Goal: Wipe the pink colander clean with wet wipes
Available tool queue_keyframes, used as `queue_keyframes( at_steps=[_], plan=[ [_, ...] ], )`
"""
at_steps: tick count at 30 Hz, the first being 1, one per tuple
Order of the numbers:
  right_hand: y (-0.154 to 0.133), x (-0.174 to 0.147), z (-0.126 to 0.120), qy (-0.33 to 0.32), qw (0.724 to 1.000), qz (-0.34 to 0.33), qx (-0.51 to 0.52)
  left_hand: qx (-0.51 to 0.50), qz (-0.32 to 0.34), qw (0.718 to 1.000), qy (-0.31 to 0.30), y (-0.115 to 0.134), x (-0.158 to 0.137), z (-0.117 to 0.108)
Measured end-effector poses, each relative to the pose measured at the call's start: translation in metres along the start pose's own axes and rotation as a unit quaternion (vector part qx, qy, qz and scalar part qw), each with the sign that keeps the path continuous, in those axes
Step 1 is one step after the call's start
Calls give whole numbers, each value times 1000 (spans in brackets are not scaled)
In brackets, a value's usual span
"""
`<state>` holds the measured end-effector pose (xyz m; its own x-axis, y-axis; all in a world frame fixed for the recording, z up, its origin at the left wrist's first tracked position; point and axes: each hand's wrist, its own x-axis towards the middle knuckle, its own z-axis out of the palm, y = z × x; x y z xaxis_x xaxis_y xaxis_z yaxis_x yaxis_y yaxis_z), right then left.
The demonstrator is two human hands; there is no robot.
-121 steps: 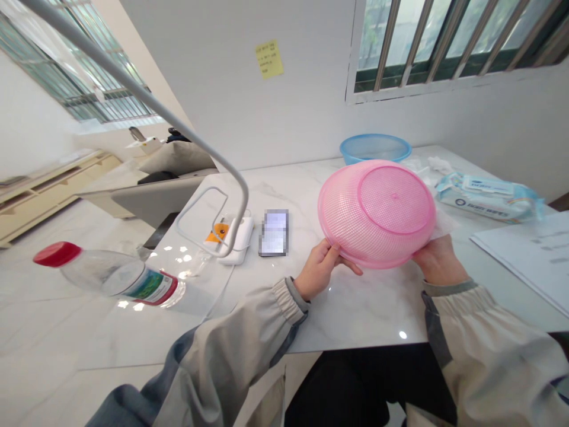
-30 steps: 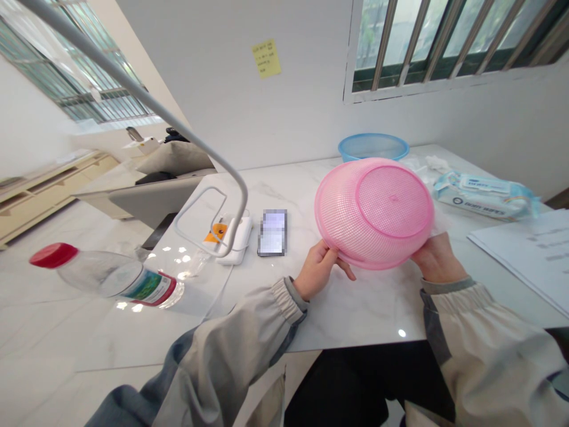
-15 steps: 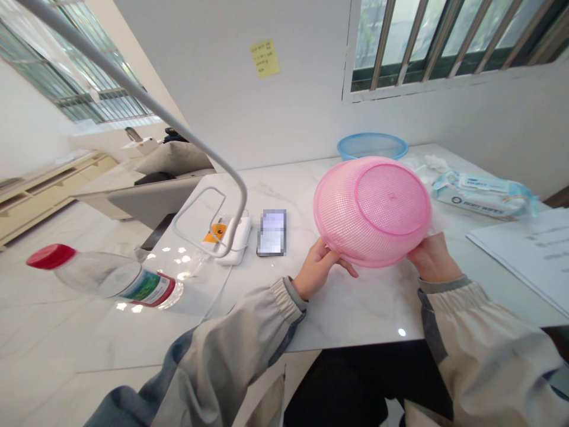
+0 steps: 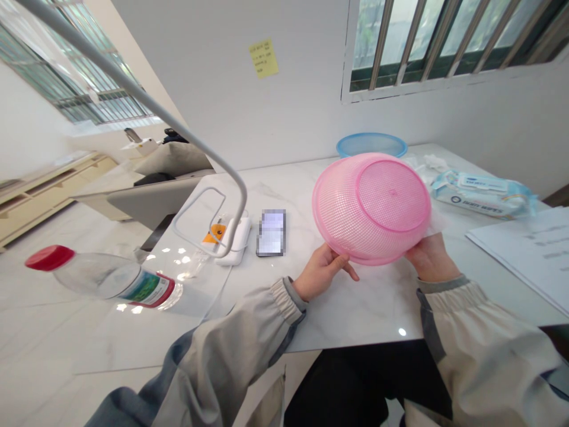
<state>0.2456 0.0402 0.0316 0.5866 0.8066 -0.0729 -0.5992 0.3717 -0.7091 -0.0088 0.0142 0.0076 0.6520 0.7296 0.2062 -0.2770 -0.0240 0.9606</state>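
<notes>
A pink mesh basket (image 4: 340, 201) is held tilted above the white marbled table (image 4: 351, 314), its round base facing up and to the right. My left hand (image 4: 320, 271) grips the rim at the lower left, with some fingers tucked out of sight and one finger stretched out below the rim. At the lower right, my right hand (image 4: 433, 258) reaches behind the basket; its fingers are hidden there. Behind the pink basket stands a blue mesh basket (image 4: 371, 144), close to the wall.
To the left stand a clear bottle (image 4: 98, 276) with a red cap, a white power strip (image 4: 237, 240) and a phone (image 4: 271, 232). A grey bent lamp arm (image 4: 186, 131) crosses the left side. Body wipes (image 4: 484, 194) and paper sheets (image 4: 528, 252) lie at right.
The pink basket has risen slightly and tilted a little in my hands. Both hands keep nearly the same places, and everything on the table stays put.
</notes>
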Motion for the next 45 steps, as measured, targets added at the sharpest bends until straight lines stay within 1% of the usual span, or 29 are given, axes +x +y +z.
queue_keyframes(
  at_steps=[5, 9, 11, 14, 18, 22, 24, 26, 29, 33, 35, 37, 41, 45],
  plan=[
    [1, 0, 0, 2, 1000, 21, 8, 5, 6, 1000, 29, -1, 2, 0],
    [2, 0, 0, -20, 999, 18, 23, -2, 8, 999, 44, 3, 2, 1],
    [2, -1, 0, -30, 999, 18, 26, -2, 4, 998, 61, 6, 1, 2],
    [0, -3, 3, -30, 999, 20, 22, 0, 2, 995, 99, 8, 1, 4],
    [-2, -8, 10, -11, 999, 34, 9, -37, 17, 985, 168, 4, 3, 4],
    [-2, -10, 11, -15, 998, 61, 5, -46, -7, 962, 271, -1, 6, -1],
    [-1, -8, 9, -16, 998, 67, 8, -45, -17, 958, 284, -2, 6, -3],
    [0, -4, 5, -5, 999, 53, 11, -56, -23, 966, 250, -1, 4, -3],
    [0, 1, 0, 17, 1000, 12, 18, -100, -49, 983, 145, 3, 1, 1],
    [0, 2, 0, 20, 999, -10, 29, -135, -94, 986, 3, 9, -3, 7],
    [0, 0, 2, 13, 999, -9, 34, -134, -99, 985, -33, 9, -4, 7],
    [-1, -1, 3, 14, 999, -1, 31, -124, -96, 987, -37, 6, -4, 6],
    [-2, -1, 3, 30, 999, 31, 16, -93, -90, 991, -24, 1, -3, 2],
    [-1, 0, 1, 9, 999, 20, 24, -72, -72, 995, -6, 1, -2, 3]
  ],
)
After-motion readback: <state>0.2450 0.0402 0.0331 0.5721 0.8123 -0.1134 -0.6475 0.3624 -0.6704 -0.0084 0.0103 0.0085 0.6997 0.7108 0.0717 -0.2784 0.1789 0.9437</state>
